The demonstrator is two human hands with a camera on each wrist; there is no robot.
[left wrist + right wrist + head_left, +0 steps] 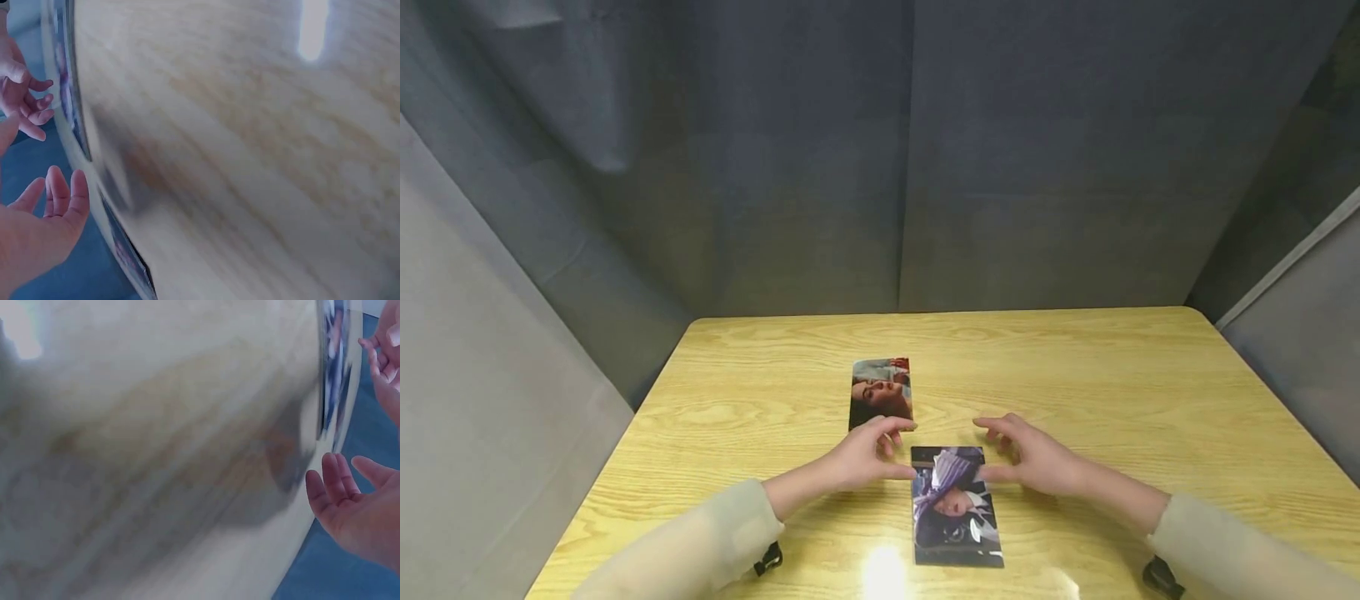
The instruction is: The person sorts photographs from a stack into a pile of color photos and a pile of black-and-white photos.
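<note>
Photo cards: 2, both lying flat on the bench (1150, 400).

Near photo card (955, 507): 1, glossy, printed with a figure in purple tones, long side running away from the viewer. It lies at the near middle of the bench, between the 2 hands, with a ceiling-light glare on the wood just beside its near left corner. No writing can be read on it.

Far photo card (881, 392): 1, printed with a dark-haired figure and a strip of red along the top edge. It lies just beyond the left hand, apart from the near card and slightly to its left. Any lettering in the red strip is too small to read.

Left hand (863, 457): 1, bare, cream sleeve (692, 546) to the wrist. Fingers relaxed and lightly bent, holding nothing; fingertips sit at the upper left corner of the near photo card, and whether they touch it cannot be told. In the left wrist view the palm (37, 231) faces up with fingers spread loosely.

Right hand (1037, 458): 1, bare, matching cream sleeve. Fingers relaxed and parted, holding nothing, at the upper right edge of the near photo card; contact cannot be told. The right wrist view shows the same loose fingers (334, 481).

Bench: 1, pale yellow wood grain, rounded far corners. Both wrist views of it are blurred.

Backdrop: grey fabric curtain (895, 150) on 3 sides.
</note>
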